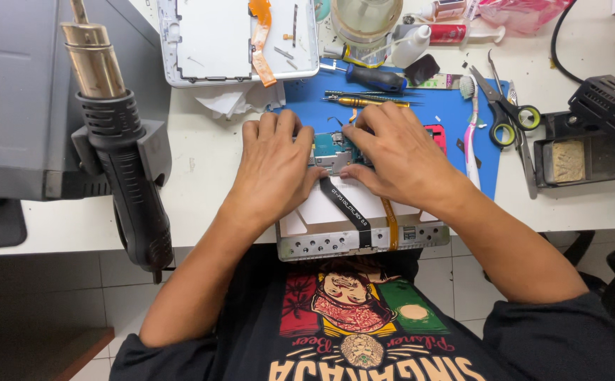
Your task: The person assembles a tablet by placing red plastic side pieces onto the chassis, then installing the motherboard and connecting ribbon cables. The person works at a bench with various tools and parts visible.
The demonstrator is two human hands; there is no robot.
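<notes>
Opened tablet chassis [336, 243] on blue mat [456, 113], 2 hands on teal circuit board [332, 146], left hand [276, 166] fingers together pressing flat, right hand [399, 155] fingertips pressing board, black ribbon cable [346, 208] below

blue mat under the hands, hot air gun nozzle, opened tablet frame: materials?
Blue mat: looks like soft silicone or rubber, matte, no glare. Hot air gun nozzle: metal, brassy-bronze sheen with bright highlights. Tablet frame: likely stamped sheet metal, dull silver with punched holes along its near edge. Left hand and right hand press on its circuit board, teal laminate by the look.
</notes>
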